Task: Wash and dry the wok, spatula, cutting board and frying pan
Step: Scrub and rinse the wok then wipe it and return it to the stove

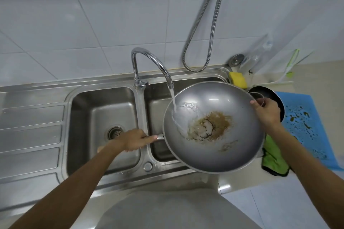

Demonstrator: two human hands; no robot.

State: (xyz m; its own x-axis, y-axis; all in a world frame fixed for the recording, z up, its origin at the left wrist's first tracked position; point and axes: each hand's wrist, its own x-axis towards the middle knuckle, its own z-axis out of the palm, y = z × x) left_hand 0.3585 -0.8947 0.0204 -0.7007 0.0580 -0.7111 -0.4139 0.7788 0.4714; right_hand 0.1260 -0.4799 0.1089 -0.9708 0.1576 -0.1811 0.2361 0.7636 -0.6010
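Observation:
A large grey wok (223, 147) hangs over the right basin of the steel double sink (104, 87), with brown residue in its bottom. Water from the tap (149, 61) runs into its left side. My left hand (133, 140) grips the wok's long handle over the divider between the basins. On the far right rim, my right hand (266, 112) holds the wire loop handle. A black frying pan (273, 96) sits behind that hand, partly hidden. The blue cutting board (307, 126), wet and spotted, lies on the counter to the right. No spatula is visible.
A yellow sponge (238, 79) lies at the sink's back right corner. A green cloth (273, 158) lies on the counter under the wok's right edge. A metal shower hose (202, 24) hangs on the tiled wall. The left basin's drain (115, 133) is uncovered, with a draining board further left.

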